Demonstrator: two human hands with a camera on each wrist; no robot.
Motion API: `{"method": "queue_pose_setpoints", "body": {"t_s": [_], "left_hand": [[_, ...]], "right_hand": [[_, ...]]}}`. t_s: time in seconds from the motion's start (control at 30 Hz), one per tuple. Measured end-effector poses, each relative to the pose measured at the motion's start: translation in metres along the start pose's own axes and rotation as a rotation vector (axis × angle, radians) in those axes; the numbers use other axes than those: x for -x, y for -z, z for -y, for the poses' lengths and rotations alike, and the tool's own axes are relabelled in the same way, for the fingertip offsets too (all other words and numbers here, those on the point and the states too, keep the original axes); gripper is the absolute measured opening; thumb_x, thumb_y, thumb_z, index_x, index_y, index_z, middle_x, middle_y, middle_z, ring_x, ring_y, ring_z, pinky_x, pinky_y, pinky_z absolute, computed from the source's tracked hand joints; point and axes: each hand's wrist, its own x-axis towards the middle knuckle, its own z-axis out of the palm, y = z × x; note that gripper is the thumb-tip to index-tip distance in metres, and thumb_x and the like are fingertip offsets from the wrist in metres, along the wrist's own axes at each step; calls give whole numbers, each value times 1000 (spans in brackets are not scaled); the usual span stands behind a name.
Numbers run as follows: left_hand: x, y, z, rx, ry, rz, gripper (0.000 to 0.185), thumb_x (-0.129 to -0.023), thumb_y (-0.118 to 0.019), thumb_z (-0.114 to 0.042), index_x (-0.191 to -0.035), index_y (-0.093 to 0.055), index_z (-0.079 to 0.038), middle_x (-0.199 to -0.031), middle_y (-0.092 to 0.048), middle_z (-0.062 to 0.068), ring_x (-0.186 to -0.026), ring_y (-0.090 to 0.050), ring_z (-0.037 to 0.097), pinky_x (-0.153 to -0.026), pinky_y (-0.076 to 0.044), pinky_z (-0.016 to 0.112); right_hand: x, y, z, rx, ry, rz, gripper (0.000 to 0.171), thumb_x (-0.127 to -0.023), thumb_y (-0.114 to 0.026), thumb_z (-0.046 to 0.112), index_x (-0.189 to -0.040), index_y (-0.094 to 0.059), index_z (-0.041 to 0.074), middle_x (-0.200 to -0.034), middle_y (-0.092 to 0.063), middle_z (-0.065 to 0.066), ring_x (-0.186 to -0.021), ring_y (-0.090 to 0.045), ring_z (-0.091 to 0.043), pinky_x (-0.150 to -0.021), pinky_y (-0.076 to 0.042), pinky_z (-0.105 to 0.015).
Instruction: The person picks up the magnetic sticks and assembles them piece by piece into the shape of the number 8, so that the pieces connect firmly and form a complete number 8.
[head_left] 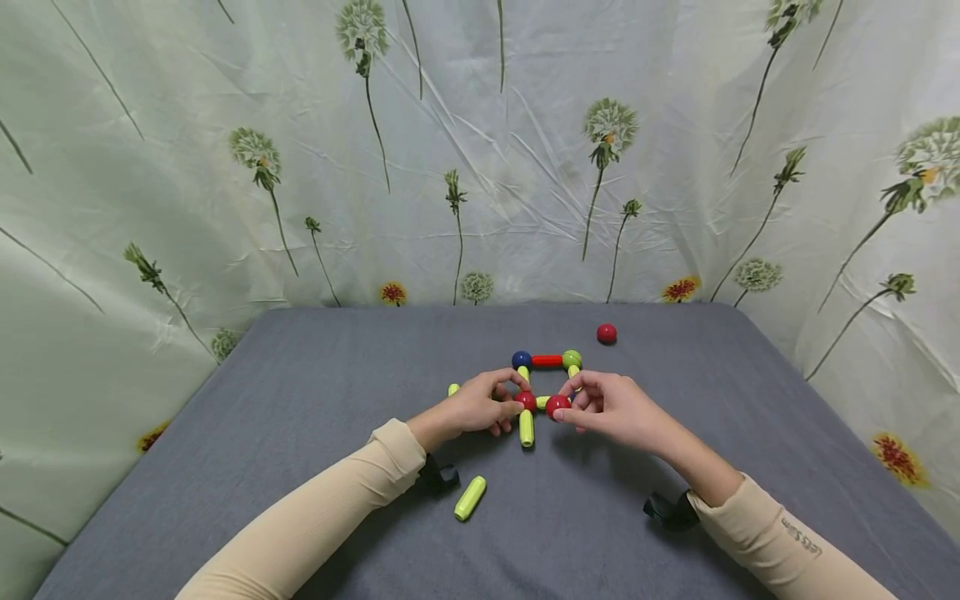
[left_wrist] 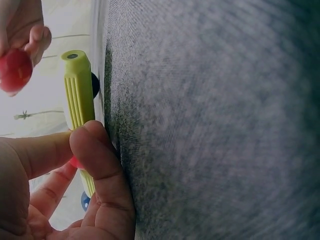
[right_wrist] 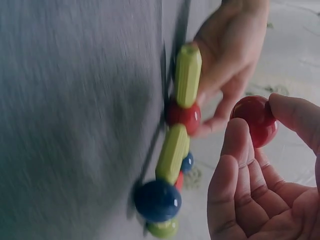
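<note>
Near the middle of the table, magnetic rods and balls form a square frame. Its far side is a red rod [head_left: 547,361] between a blue ball [head_left: 522,359] and a green ball [head_left: 572,359]. My left hand [head_left: 476,406] grips the red ball [head_left: 527,401] at the near left corner, from which a yellow-green rod [head_left: 527,430] juts toward me. A second blue ball [right_wrist: 157,201] forms the near right corner, mostly hidden in the head view. My right hand [head_left: 622,410] pinches another red ball [right_wrist: 255,121] between thumb and fingertips, raised and apart from the frame.
One loose yellow-green rod [head_left: 470,498] lies closer to me, left of centre. Another rod [head_left: 453,389] pokes out behind my left hand. Behind the frame, to the right, sits a loose red ball [head_left: 607,334]. A flower-printed curtain [head_left: 480,167] hangs beyond the grey-covered table [head_left: 315,400].
</note>
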Motion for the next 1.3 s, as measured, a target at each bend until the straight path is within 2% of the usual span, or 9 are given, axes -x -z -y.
{"method": "queue_pose_setpoints", "body": {"t_s": [0.17,0.37,0.57,0.7,0.93,1.3], "left_hand": [[9,1,-10,7,-16,-12,25,-90,-58,-13,-115,-53,-13,-92,-61,21,-64,-61,26,-55,-52,34],[8,-1,-7,10,-28,-29,25,-90,-58,-13,-114,-53,-13,-88,-60,19,-62,-60,24,-53,-51,33],[9,0,-7,11,-28,-24,24,-90,-58,-14,-114,-54,-14,-89,-61,20,-63,-60,24,-53,-51,33],[7,0,-5,7,-28,-23,24,-90,-58,-15,-114,-54,-14,-90,-61,20,-63,-60,25,-54,-51,34],[-10,0,16,6,-17,-13,21,-89,-61,-23,-109,-56,-27,-88,-63,14,-63,-62,21,-55,-52,33],[-11,1,15,11,-24,-1,20,-89,-61,-24,-107,-56,-29,-83,-63,8,-61,-62,17,-54,-53,32]], "right_hand": [[8,-15,3,-13,23,55,37,-76,-71,45,-101,-58,19,-78,-67,2,-68,-66,-23,-58,-49,-26],[14,-29,5,-12,71,120,35,-78,-70,44,-98,-58,18,-74,-67,2,-66,-66,-22,-57,-50,-26],[17,-37,8,-21,44,159,38,-76,-72,45,-98,-57,17,-73,-66,1,-64,-65,-20,-55,-50,-26],[16,-39,8,-25,31,168,39,-75,-72,44,-99,-57,16,-73,-66,1,-64,-65,-20,-54,-49,-27],[14,-44,4,-15,49,174,38,-77,-71,44,-99,-56,16,-72,-66,2,-63,-66,-18,-54,-48,-26],[11,-48,1,8,53,171,39,-77,-71,45,-99,-55,17,-72,-65,3,-61,-64,-16,-52,-47,-25]]}}
